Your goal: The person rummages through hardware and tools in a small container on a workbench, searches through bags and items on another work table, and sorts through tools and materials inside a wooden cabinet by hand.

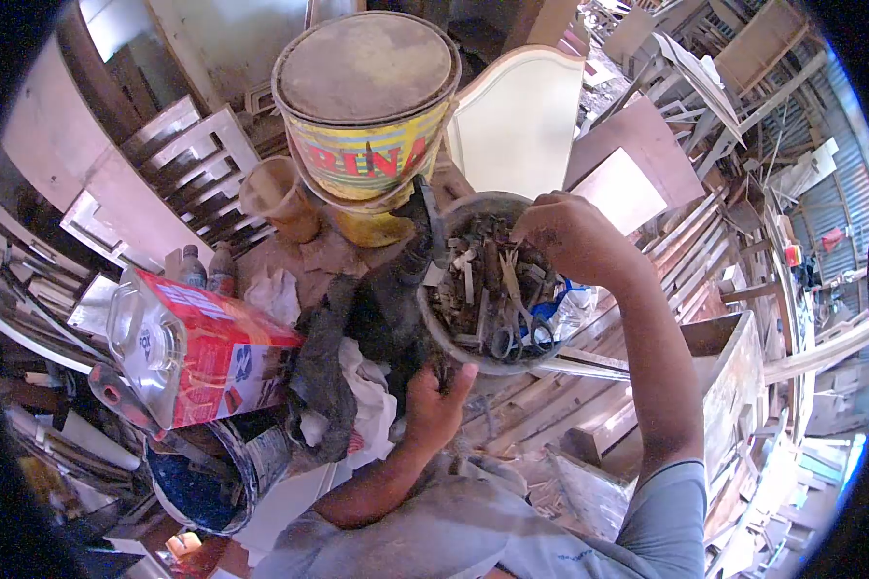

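A round grey bucket (pixel 434 323) holds a jumble of hardware, dark scraps and a pair of scissors (pixel 514 299) with its handles toward me. My right hand (pixel 568 236) is over the bucket's far right rim, fingers curled down into the contents; what they pinch is hidden. My left hand (pixel 434 410) is closed by the near left rim, thumb up, with small dark bits at its fingertips that I cannot name. Something blue (pixel 555 307) lies at the bucket's right side. A dark cloth (pixel 333 386) lies left of my left hand.
A yellow paint bucket (pixel 367 154) with a dirty lid stands behind. At left are a red-labelled metal can (pixel 212 352), a plastic cup (pixel 285 203), two bottles (pixel 221 265) and a dark-stained pail (pixel 198 482). Wood strips (pixel 550 405) and a wooden box (pixel 729 376) lie at right.
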`<state>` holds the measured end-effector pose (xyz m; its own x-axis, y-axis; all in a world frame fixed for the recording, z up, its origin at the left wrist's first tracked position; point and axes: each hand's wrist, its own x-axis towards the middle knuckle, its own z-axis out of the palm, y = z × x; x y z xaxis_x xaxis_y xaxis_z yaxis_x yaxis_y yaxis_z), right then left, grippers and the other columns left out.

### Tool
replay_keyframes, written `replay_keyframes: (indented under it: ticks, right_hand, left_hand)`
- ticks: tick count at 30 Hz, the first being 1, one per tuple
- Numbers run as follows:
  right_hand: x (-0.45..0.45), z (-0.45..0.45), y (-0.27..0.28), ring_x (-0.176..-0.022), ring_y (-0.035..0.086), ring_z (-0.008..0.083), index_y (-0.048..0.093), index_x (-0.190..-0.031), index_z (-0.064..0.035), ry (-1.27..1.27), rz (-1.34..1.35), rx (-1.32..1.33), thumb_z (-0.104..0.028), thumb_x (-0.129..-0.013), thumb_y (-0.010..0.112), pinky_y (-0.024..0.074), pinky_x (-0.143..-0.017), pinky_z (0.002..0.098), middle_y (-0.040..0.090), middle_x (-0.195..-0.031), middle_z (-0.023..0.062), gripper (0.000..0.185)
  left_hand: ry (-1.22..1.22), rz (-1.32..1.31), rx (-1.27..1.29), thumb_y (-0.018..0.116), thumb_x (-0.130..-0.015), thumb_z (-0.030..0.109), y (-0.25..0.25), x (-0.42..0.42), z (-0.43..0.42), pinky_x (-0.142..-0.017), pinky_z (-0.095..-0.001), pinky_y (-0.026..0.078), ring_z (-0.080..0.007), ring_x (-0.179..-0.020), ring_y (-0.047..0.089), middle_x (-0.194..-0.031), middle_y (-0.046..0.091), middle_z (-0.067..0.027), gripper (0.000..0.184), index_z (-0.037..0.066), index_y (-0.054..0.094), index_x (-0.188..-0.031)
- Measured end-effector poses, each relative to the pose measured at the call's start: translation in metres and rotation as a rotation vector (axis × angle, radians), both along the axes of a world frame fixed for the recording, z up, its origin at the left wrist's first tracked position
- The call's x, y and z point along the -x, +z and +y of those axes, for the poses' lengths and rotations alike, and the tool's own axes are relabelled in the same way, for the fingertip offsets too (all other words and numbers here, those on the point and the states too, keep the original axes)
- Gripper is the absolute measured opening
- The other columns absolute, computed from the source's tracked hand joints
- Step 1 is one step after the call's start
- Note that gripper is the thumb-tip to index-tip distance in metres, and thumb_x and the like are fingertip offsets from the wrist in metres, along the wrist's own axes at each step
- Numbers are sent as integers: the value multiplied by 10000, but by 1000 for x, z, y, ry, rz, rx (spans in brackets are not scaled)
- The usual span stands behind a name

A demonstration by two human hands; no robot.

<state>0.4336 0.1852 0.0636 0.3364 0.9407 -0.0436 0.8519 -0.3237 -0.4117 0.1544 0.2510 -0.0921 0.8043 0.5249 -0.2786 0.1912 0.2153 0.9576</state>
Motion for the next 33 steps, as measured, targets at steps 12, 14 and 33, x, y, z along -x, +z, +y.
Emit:
replay_keyframes:
  ticks: [12,14,33]
  right_hand:
    - [22,5,-32,-1095,615,349,753,-1032,-73,114,-137,171,24,-767,662,498,-997,437,668,-1051,147,296]
    - [13,1,-6,-1005,647,330,737,-1002,-54,13,-19,44,16,-816,665,528,-917,414,680,-1023,139,211]
    - [-5,38,-39,-918,734,373,787,-949,-70,-206,-360,509,-244,-812,748,595,-861,464,754,-927,178,225]
  left_hand:
    - [-3,4,9,721,-976,252,-1,-1,2,-820,-339,511,-138,-851,610,-909,703,-53,256,4,673,-1016]
    - [-4,-28,18,721,-976,247,5,-1,3,-832,-338,513,-136,-866,616,-924,710,-57,256,1,676,-1029]
    - [3,-16,7,708,-986,248,8,-2,1,-856,-325,501,-132,-888,606,-962,702,-43,267,13,666,-1103]
